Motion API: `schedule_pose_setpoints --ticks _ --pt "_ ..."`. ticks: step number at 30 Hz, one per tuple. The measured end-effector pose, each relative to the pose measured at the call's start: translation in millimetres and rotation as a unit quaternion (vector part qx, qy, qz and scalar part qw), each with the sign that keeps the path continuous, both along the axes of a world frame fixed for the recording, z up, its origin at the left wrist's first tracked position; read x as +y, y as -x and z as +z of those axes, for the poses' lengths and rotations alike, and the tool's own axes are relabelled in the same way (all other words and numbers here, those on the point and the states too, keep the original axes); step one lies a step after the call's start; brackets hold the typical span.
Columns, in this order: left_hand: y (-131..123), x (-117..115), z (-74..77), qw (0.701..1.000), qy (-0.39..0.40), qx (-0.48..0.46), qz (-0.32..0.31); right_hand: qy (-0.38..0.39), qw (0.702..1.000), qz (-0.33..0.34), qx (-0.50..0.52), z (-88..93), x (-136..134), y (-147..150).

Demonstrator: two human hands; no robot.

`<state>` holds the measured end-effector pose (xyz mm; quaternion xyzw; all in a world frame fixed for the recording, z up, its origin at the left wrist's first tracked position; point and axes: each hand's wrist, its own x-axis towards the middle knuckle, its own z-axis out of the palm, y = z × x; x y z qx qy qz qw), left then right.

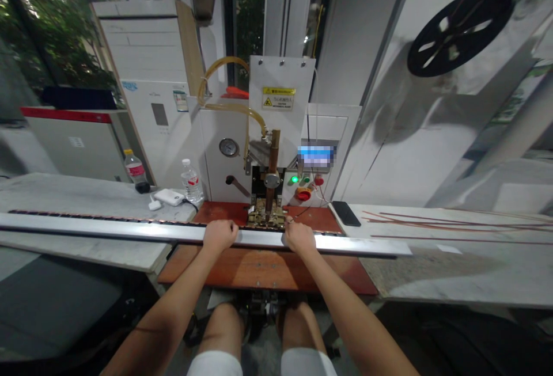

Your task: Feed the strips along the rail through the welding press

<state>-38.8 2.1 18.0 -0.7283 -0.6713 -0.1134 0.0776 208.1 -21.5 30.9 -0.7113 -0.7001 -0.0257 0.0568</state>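
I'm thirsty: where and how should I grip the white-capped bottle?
Probably round the white-capped bottle's upper body, from above: it stands upright, narrowing towards the neck, and a white device lies beside its base.

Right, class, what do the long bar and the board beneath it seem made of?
Long bar: probably aluminium, satin-finished, from its silvery sheen.
Board: perhaps wood or laminate, smooth-looking, given its reddish-brown colour and soft shine.

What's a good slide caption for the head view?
Left hand and right hand closed over a long silver bar in front of a white machine with a green light lit.
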Motion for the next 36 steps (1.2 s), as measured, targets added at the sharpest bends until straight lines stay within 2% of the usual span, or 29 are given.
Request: schedule_pose_setpoints --ticks 8,36 --pt "-0.5 2.8 -4.0 1.000 0.000 -0.004 -0.007 -0.004 1.000 0.007 0.005 -0.6 0.5 -3.1" --pt "-6.3 0.2 -1.4 1.000 0.008 -0.006 -0.006 -0.010 1.000 0.000 0.001 -3.9 2.1 -9.2"
